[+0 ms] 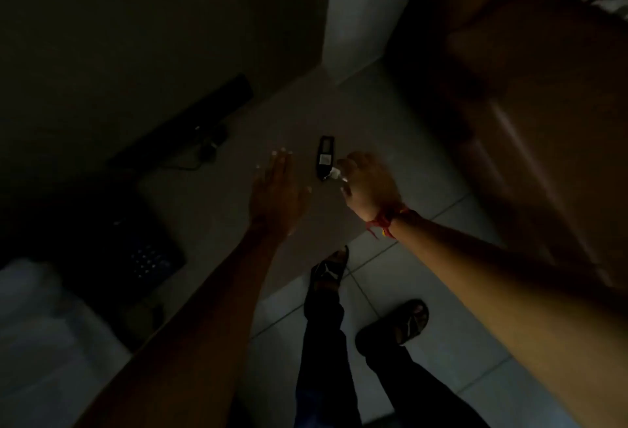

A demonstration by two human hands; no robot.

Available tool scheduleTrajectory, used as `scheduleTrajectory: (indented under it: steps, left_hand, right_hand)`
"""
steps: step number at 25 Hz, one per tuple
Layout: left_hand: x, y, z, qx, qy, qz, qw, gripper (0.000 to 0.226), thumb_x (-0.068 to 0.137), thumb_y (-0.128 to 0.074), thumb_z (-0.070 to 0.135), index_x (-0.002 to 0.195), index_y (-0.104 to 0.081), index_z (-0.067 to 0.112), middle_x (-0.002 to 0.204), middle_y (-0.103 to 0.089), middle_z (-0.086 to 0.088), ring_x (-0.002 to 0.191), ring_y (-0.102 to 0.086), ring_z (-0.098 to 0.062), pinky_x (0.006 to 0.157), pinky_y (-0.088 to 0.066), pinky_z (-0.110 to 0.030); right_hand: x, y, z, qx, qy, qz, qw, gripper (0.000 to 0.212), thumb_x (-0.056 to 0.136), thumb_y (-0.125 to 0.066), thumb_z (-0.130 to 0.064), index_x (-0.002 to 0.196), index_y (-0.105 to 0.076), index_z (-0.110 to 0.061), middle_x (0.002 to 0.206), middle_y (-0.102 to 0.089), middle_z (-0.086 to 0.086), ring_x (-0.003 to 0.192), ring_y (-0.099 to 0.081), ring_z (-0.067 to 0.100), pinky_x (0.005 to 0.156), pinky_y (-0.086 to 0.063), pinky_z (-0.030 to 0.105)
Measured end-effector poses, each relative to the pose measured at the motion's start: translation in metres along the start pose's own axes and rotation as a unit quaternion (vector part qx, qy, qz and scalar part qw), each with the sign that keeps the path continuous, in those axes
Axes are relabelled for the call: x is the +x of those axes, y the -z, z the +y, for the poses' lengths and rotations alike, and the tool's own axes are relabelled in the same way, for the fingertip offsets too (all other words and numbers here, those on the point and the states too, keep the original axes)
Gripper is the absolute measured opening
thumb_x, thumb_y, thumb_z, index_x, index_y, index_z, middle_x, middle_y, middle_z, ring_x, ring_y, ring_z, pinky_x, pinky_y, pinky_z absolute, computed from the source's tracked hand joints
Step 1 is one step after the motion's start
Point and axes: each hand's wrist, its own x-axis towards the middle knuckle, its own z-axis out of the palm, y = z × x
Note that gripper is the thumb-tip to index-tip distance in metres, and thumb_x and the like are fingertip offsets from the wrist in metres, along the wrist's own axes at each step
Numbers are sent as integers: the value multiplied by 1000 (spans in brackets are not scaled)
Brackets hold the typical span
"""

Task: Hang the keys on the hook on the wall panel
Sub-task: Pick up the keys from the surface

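Observation:
The scene is very dim. The keys (324, 157), a black oblong fob with a small pale ring at its near end, lie on a pale table top (295, 122). My right hand (368, 183), with a red thread around the wrist, has its fingertips pinched on the ring end of the keys. My left hand (278, 196) hovers flat, fingers spread, just left of the fob and holds nothing. The wall (153, 20) behind the table is dark, and I can make out no hook or panel on it.
A long black bar (190, 122) with a cable lies at the table's back left. A dark device with small dots (146, 254) sits near left, beside something white (37, 308). Brown wooden furniture (530, 94) rises on the right. My sandalled feet (404, 322) stand on pale floor tiles.

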Motion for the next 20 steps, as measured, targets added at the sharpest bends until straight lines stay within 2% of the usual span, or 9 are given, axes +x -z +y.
scheduleTrajectory:
  steps: [2, 6, 10, 16, 20]
  left_hand:
    - [-2, -20, -11, -2, 21, 1, 1000, 76, 105, -44, 44, 163, -11, 8, 173, -10, -12, 161, -9, -27, 131, -12, -49]
    - [-3, -59, -14, -10, 42, 25, 999, 75, 105, -43, 47, 163, -15, 9, 172, -14, -11, 160, -12, -28, 130, -15, -48]
    - [1, -80, -11, -16, 57, 28, 998, 77, 105, -41, 50, 163, -12, 9, 173, -10, -11, 161, -9, -27, 130, -15, -50]
    - [3, -93, -7, -9, 72, 38, 997, 82, 104, -36, 57, 163, -7, 9, 174, -5, -10, 161, -4, -26, 131, -10, -52]
    - [2, -90, -7, -16, 70, 42, 996, 81, 104, -36, 57, 163, -10, 8, 173, -8, -10, 161, -7, -26, 130, -10, -52]
  right_hand:
    - [12, -17, -4, 11, 9, 8, 1000, 44, 84, -59, -4, 127, -55, -14, 127, -56, 10, 119, -49, 30, 97, -48, 43]
    - [28, -42, -5, 5, 23, 37, 999, 37, 87, -55, -3, 123, -56, -13, 127, -56, 13, 118, -49, 34, 95, -48, 48]
    - [35, -62, 2, -4, 19, 43, 999, 31, 90, -57, -12, 121, -57, -9, 130, -55, 17, 120, -48, 35, 94, -48, 45]
    - [37, -76, 6, -8, 16, 49, 999, 28, 88, -63, -16, 113, -60, -5, 127, -56, 19, 122, -47, 39, 97, -45, 47]
    - [35, -68, 6, 13, 14, 52, 998, 30, 88, -64, -16, 115, -60, -4, 126, -57, 18, 120, -49, 37, 98, -45, 46]
